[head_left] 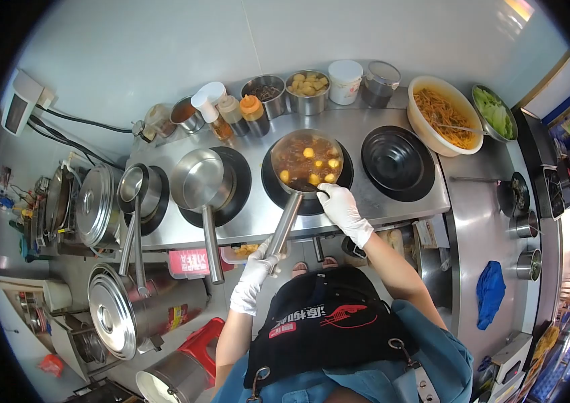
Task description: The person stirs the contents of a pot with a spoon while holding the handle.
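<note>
A saucepan of reddish-brown broth with several yellow balls in it sits on a black burner. My left hand, in a white glove, is wrapped around the saucepan's long metal handle. At the pan's near right rim is my right hand, also gloved. Its fingers are closed on a dark utensil that reaches into the broth; the utensil's full shape is hidden. To the left, a second saucepan holds no visible food, its handle pointing toward me.
Along the wall stand squeeze bottles, a steel pot of yellow chunks, lidded tubs and a big bowl of orange-brown strips. A black burner lies to the right. Large lidded pots stand at left; a blue cloth lies right.
</note>
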